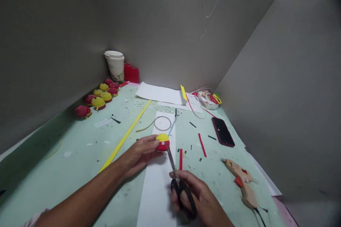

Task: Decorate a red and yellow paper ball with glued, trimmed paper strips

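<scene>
My left hand (145, 149) pinches a small round paper piece, yellow on top and red below (163, 142), above a white paper strip (157, 191). In my right hand (197, 193) is a pair of scissors (173, 163) with black handles, my fingers in the loops. The blade tips reach the red side of the round piece; whether they cut into it I cannot tell. Just beyond the piece a ring of thin strip (162, 123) lies on the white paper, beside a light blue patterned stick (173, 125).
Several red and yellow round pieces (98, 103) line the left wall, near a paper cup (115, 65). A long yellow strip (128, 133) crosses the table. At right lie a phone (223, 132) and a glue gun (241, 181); red strips (202, 145) and scraps are scattered between.
</scene>
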The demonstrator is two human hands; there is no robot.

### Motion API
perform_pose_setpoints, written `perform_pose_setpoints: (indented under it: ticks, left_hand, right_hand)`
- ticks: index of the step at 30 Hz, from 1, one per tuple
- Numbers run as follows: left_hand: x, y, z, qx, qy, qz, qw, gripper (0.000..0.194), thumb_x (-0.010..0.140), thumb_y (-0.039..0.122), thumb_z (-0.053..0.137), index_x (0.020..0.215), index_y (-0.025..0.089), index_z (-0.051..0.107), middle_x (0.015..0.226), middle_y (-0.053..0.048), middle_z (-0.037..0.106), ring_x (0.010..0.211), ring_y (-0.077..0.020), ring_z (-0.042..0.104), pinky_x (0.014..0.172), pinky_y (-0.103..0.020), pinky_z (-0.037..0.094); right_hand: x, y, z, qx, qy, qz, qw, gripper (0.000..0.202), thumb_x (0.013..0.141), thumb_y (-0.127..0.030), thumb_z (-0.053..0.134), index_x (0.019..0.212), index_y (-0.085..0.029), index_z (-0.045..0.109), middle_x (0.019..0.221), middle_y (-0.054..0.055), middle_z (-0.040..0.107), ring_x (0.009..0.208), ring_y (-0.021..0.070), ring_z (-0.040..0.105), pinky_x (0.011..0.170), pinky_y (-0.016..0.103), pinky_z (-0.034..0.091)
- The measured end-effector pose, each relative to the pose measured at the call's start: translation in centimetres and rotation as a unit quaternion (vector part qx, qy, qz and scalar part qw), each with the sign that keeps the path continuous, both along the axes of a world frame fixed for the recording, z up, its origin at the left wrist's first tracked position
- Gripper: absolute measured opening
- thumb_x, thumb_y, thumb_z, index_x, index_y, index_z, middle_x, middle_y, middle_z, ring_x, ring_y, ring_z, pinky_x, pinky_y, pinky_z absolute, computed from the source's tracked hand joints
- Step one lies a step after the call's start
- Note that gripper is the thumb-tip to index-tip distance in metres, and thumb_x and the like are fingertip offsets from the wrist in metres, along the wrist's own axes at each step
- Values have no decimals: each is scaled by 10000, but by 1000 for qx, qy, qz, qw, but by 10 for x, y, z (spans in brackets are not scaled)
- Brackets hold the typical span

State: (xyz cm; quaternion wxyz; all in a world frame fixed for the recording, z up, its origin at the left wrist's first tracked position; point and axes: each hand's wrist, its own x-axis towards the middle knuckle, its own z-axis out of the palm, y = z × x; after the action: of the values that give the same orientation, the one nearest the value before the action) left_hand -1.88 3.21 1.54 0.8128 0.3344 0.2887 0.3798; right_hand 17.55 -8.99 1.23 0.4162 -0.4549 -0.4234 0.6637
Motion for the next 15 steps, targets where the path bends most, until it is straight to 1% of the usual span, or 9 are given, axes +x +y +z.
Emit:
perform_pose_setpoints:
  ticks: [2, 4, 8, 11, 15]
  left_hand:
    - [0, 0, -1, 1, -6, -2, 1000, 268, 790, 219, 775, 1046, 147, 747, 1079, -128, 763, 1012, -245, 690, 930, -353, 488]
    - [0, 0, -1, -4, -11, -1, 1000, 265, 774, 229, 789, 1023, 149, 753, 1065, -121, 764, 1017, -250, 684, 929, -357, 479]
    - [1, -1, 3, -13, -33, -6, 999, 277, 737, 221, 818, 995, 142, 760, 1018, -101, 763, 983, -230, 679, 947, -351, 465]
    - [2, -2, 4, -12, -47, -16, 999, 287, 754, 217, 805, 1019, 122, 756, 1000, -104, 757, 958, -211, 672, 955, -338, 459]
    - [3, -3, 3, -12, -52, -13, 999, 269, 742, 200, 814, 992, 115, 761, 980, -105, 755, 951, -216, 675, 973, -349, 449]
  right_hand:
    - [-1, 0, -3, -17, 38, 25, 999, 631, 724, -608, 782, 1173, -185, 651, 815, 39, 668, 613, 114, 583, 564, 236, 395]
    - [-2, 1, -10, -20, 63, 39, 997, 613, 741, -583, 784, 1190, -190, 644, 821, 40, 674, 609, 107, 591, 520, 208, 373]
    - [-5, 2, -19, -23, 88, 41, 995, 605, 746, -565, 787, 1194, -184, 642, 807, 38, 674, 594, 102, 592, 460, 175, 329]
    - [-8, 3, -19, -28, 105, 34, 993, 637, 732, -574, 794, 1201, -171, 644, 797, 39, 671, 590, 100, 584, 454, 174, 323]
    - [-10, 4, -16, -24, 123, 32, 992, 642, 726, -585, 793, 1194, -171, 649, 771, 28, 659, 574, 94, 563, 444, 171, 309]
